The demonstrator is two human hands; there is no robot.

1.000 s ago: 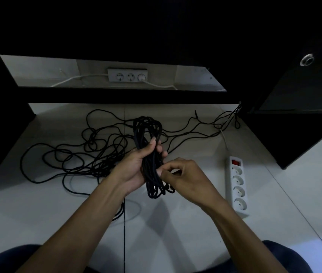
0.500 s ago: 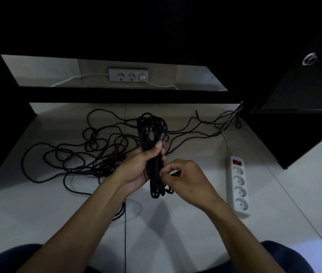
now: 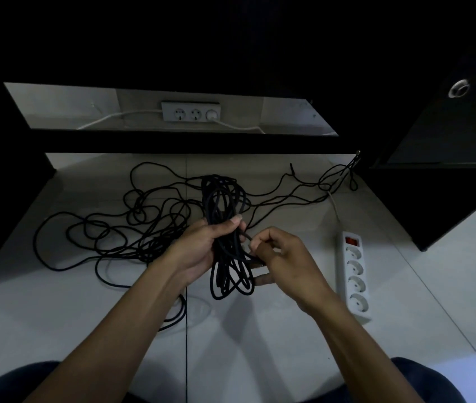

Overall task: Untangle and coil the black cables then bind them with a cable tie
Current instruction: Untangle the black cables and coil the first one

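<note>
While left hand [image 3: 201, 245] grips the coil [image 3: 225, 228], right hand [image 3: 283, 257] pinches beside it.

Setting: indoor room, domestic or office type; cannot tell which. Dim lighting. Floor of glossy pale square tiles [image 3: 260, 359] with visible grout lines. At 12 o'clock, a low black cabinet [image 3: 172, 142] with an open recess; inside it a white three-socket outlet strip [image 3: 190, 111] with white leads. At 2 o'clock, dark glossy furniture [image 3: 449, 135]. At 3 o'clock, a white four-socket power strip with red switch [image 3: 354, 274] lies on the floor.
</note>
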